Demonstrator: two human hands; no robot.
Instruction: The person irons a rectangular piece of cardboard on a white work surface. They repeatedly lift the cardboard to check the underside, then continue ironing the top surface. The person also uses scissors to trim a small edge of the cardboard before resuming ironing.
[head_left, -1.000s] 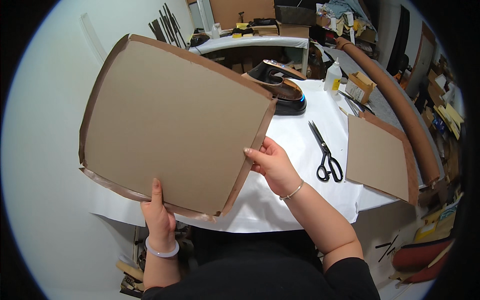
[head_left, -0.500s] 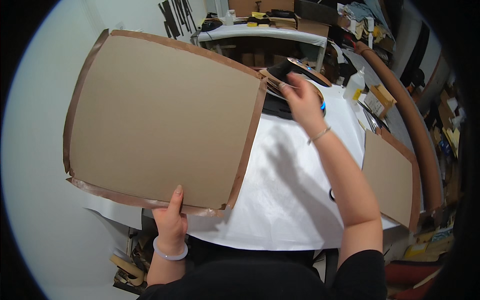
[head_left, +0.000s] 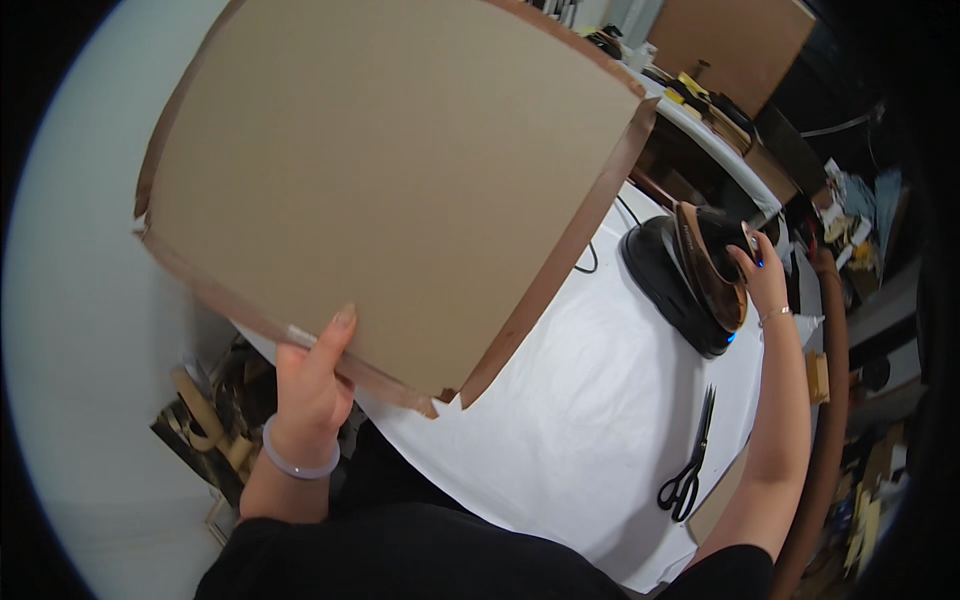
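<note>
A large beige board (head_left: pixel 390 190) with shiny brown material along its edges is held up at the left, well above the table. My left hand (head_left: pixel 315 385) grips its lower edge, thumb lying on the front face and the other fingers behind. At the right, my right hand (head_left: pixel 762 270) is closed round the handle of a black and copper-coloured clothes iron (head_left: pixel 710 265). The iron is tilted against its black base (head_left: pixel 665 280), which shows a small blue light. The brown strip is notched at the board's lower right corner.
Black scissors (head_left: pixel 690 465) lie on the white-covered table (head_left: pixel 560 430), near my right forearm. A second beige board (head_left: pixel 718 500) partly shows beneath that arm. A long brown roll (head_left: pixel 828 400) runs down the right side. Another cluttered white table (head_left: pixel 745 175) stands behind.
My right hand has left the board's upper right corner and taken hold of the iron. The view has turned and shifted; the board now looks larger and higher. The scissors have come into sight.
</note>
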